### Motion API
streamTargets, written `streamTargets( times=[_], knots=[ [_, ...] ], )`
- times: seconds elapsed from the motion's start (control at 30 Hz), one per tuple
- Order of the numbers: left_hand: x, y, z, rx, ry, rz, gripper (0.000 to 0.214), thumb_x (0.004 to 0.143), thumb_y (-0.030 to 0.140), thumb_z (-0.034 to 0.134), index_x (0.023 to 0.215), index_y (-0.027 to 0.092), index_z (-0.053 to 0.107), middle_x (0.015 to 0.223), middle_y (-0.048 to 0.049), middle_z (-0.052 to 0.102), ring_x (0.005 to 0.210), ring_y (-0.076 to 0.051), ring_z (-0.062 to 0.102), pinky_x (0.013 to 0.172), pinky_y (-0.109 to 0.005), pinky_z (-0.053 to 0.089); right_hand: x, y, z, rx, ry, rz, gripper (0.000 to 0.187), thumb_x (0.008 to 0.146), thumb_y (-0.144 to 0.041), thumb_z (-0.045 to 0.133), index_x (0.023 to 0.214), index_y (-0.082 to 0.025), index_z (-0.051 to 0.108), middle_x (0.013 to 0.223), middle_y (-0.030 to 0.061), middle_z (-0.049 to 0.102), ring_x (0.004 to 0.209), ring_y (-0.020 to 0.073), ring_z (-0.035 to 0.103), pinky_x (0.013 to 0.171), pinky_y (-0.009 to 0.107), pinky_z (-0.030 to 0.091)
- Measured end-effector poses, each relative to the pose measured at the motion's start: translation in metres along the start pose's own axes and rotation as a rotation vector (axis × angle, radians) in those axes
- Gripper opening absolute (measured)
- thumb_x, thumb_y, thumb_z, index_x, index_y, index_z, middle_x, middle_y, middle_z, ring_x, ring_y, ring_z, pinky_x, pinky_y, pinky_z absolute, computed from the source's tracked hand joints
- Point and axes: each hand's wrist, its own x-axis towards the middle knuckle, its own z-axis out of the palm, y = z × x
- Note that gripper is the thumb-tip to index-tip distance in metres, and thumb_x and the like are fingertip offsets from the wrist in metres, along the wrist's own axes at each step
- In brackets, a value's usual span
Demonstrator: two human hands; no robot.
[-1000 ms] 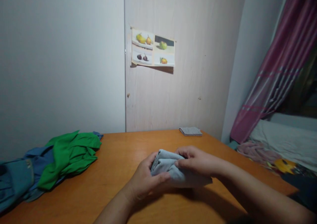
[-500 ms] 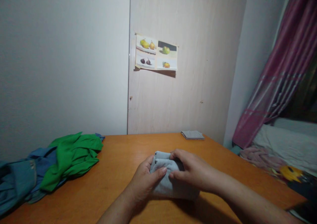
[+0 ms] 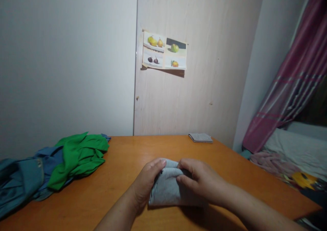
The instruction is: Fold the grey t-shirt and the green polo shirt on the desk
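A folded light grey cloth, its exact kind unclear, stands partly upright near the front of the orange-brown table. At its left edge is my left hand, with the thumb over the top corner and the other fingers hidden behind the fabric. My right hand grips the upper right part, thumb in front and fingers bent over the top fold. Layers show along the cloth's left side, where there is dark edging or stitching. The lower right of the cloth lies in the shadow of my right hand.
Crumpled green cloth and blue garments lie along the table's left side. A small folded checked cloth sits at the far right corner of the table. Beyond the right edge are bedding and a purple curtain.
My left thumb has moved from the front of the cloth up to its top left corner. The cloth's front face now shows more fully. The view has shifted slightly.
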Motion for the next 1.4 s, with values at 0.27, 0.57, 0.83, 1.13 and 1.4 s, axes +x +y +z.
streamTargets(
  times=[0.27, 0.57, 0.83, 1.13, 1.4],
  knots=[
    [0.002, -0.002, 0.001, -0.050, -0.010, -0.015, 0.038, 0.086, 0.050, 0.065, 0.094, 0.013, 0.069, 0.085, -0.0064, 0.070, 0.072, -0.017, 0.062, 0.070, -0.027, 0.047, -0.004, 0.003, 0.002, 0.105, 0.013, -0.001, 0.008, 0.088, -0.030, 0.061, 0.089, -0.022, 0.062, 0.087, 0.0017, 0.067, 0.080, 0.0175, 0.058, 0.070, 0.026, 0.041],
    [-0.003, -0.002, 0.004, 0.029, -0.008, 0.032, 0.042, 0.089, 0.056, 0.059, 0.094, 0.015, 0.067, 0.088, -0.0049, 0.068, 0.078, -0.018, 0.061, 0.075, -0.029, 0.048, -0.002, 0.013, 0.007, 0.158, 0.079, 0.059, 0.013, 0.090, -0.035, 0.060, 0.089, -0.022, 0.062, 0.087, 0.0027, 0.068, 0.083, 0.0197, 0.061, 0.075, 0.029, 0.044],
    [-0.005, -0.008, 0.003, 0.062, -0.064, 0.021, 0.045, 0.072, 0.041, 0.083, 0.105, 0.017, 0.063, 0.092, -0.0055, 0.069, 0.074, -0.015, 0.062, 0.069, -0.025, 0.047, -0.004, 0.012, 0.012, 0.146, 0.107, 0.076, 0.014, 0.091, -0.036, 0.059, 0.093, -0.022, 0.063, 0.086, 0.0022, 0.067, 0.081, 0.0187, 0.058, 0.074, 0.028, 0.043],
    [-0.007, 0.003, -0.002, -0.044, -0.058, -0.012, 0.033, 0.081, 0.039, 0.076, 0.101, 0.017, 0.060, 0.090, -0.0057, 0.068, 0.074, -0.017, 0.065, 0.069, -0.029, 0.050, -0.018, 0.018, -0.016, 0.185, -0.038, -0.008, 0.022, 0.093, -0.042, 0.059, 0.096, -0.021, 0.065, 0.090, 0.0009, 0.066, 0.083, 0.0175, 0.059, 0.085, 0.034, 0.044],
    [-0.009, 0.009, -0.012, -0.081, -0.004, -0.033, 0.032, 0.079, 0.037, 0.078, 0.099, 0.018, 0.060, 0.086, -0.0054, 0.069, 0.072, -0.018, 0.066, 0.066, -0.027, 0.051, -0.040, 0.041, -0.024, 0.326, -0.105, -0.008, 0.024, 0.096, -0.043, 0.055, 0.098, -0.020, 0.063, 0.100, 0.0026, 0.062, 0.090, 0.0172, 0.057, 0.080, 0.029, 0.045]
  ],
)
